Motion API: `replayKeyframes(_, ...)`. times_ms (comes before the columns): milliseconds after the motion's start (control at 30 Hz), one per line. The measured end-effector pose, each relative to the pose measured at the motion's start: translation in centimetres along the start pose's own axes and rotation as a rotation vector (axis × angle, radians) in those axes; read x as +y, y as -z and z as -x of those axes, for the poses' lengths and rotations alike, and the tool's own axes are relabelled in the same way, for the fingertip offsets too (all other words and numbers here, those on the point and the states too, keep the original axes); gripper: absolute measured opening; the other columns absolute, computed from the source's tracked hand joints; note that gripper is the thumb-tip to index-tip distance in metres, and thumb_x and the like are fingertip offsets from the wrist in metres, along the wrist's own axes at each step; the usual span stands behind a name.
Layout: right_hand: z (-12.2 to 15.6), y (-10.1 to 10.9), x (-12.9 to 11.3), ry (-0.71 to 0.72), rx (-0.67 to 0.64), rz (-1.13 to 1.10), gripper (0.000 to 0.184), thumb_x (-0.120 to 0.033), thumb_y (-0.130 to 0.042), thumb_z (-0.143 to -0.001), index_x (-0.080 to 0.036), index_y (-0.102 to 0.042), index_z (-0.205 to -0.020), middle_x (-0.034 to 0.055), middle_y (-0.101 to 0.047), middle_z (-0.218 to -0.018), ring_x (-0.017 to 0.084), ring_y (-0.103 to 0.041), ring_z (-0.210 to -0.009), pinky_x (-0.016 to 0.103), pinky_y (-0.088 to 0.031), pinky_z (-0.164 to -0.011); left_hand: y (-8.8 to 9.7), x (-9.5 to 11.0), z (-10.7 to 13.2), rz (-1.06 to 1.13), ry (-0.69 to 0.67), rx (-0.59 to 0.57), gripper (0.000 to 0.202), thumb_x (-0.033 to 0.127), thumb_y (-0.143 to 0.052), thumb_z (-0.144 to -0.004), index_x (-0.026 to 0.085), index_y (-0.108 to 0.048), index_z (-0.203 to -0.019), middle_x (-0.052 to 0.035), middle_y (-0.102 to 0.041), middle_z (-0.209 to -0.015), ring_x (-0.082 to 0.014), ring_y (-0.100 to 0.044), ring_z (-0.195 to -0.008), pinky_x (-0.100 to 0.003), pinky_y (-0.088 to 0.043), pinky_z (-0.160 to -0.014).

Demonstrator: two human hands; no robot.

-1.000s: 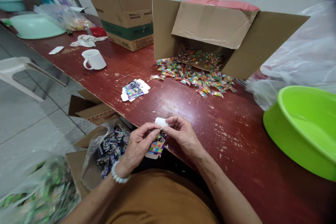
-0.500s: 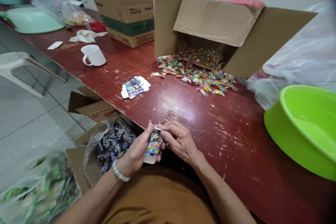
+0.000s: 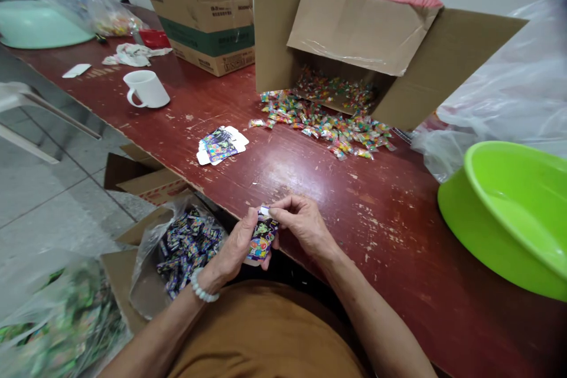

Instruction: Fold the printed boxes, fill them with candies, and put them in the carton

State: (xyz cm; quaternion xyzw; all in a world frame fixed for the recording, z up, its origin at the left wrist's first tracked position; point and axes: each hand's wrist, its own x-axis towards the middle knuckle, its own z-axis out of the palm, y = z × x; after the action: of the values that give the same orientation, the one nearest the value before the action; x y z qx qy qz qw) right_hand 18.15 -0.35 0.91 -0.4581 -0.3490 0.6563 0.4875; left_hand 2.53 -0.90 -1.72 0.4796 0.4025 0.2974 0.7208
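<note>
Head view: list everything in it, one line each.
small printed box: one, purple, held in both hands
flat printed boxes: small stack, purple and white, on table
wrapped candies: many, multicoloured, spilling from tipped carton
tipped carton: one, brown, far table
upright carton: one, brown and green, behind
mug: one, white, left
basin: one, lime green, right
table: one, worn red
left hand: grip on box body
right hand: fingers on box top flap

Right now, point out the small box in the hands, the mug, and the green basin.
small box [image 3: 262, 241], head view, on its printed front face.
mug [image 3: 148, 88], head view, on its white side wall.
green basin [image 3: 500, 230], head view, on its outer wall.
</note>
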Motion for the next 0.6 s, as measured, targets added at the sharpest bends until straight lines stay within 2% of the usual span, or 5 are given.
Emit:
replayKeyframes(233,0.1,0.8,0.4,0.097,-0.077,0.156,0.023,-0.038,-0.075,-0.077,-0.018,-0.064,-0.075,-0.0007,-0.068,-0.062,0.013,-0.060,-0.043,0.023,-0.047,-0.041,0.0,-0.3,-0.2,0.027,-0.014,0.018,0.066,0.067,-0.037,-0.096,0.017,-0.051,-0.137,-0.0040,-0.068,-0.075,-0.0134,-0.060,-0.044,-0.022,-0.044,-0.042)
replayKeyframes(367,0.7,1.2,1.5,0.363,-0.131,0.383,0.016,-0.032,-0.063,-0.089,-0.020,-0.065,-0.079,0.0039,-0.070,-0.090,0.012,-0.062,-0.062,0.025,-0.052,-0.057,-0.2,0.2,-0.2,-0.028,-0.004,0.094,0.070,0.068,-0.040,-0.094,0.019,-0.045,-0.143,-0.0009,-0.066,-0.069,-0.0145,-0.060,-0.042,-0.023,-0.044,-0.041)
replayKeyframes(433,0.8,1.6,1.9,0.515,-0.109,0.579,0.011,-0.026,-0.061,-0.090,-0.020,-0.067,-0.083,0.0046,-0.068,-0.092,0.014,-0.063,-0.074,0.028,-0.053,-0.069,-0.3,0.6,-0.1,-0.076,0.015,0.114,0.070,0.068,-0.045,-0.091,0.020,-0.046,-0.142,-0.0010,-0.067,-0.072,-0.0146,-0.060,-0.043,-0.024,-0.046,-0.043)
replayKeyframes(533,-0.6,3.5,1.1,0.545,-0.163,0.756,0.013,-0.028,-0.060,-0.092,-0.021,-0.071,-0.088,0.0028,-0.068,-0.087,0.016,-0.064,-0.082,0.029,-0.052,-0.079,-0.5,0.7,0.4,-0.027,0.075,0.114,0.063,0.063,-0.058,-0.088,0.023,-0.047,-0.137,-0.0015,-0.070,-0.079,-0.0154,-0.064,-0.050,-0.026,-0.050,-0.051)
replayKeyframes(600,-2.9,6.2,-0.8,0.498,-0.043,0.852,0.018,-0.034,-0.057,-0.094,-0.022,-0.072,-0.096,0.0032,-0.072,-0.093,0.017,-0.066,-0.087,0.030,-0.052,-0.081,-0.5,0.5,1.3,0.116,0.158,0.102,0.055,0.055,-0.067,-0.085,0.025,-0.051,-0.129,-0.0031,-0.073,-0.087,-0.0182,-0.070,-0.063,-0.027,-0.053,-0.060)
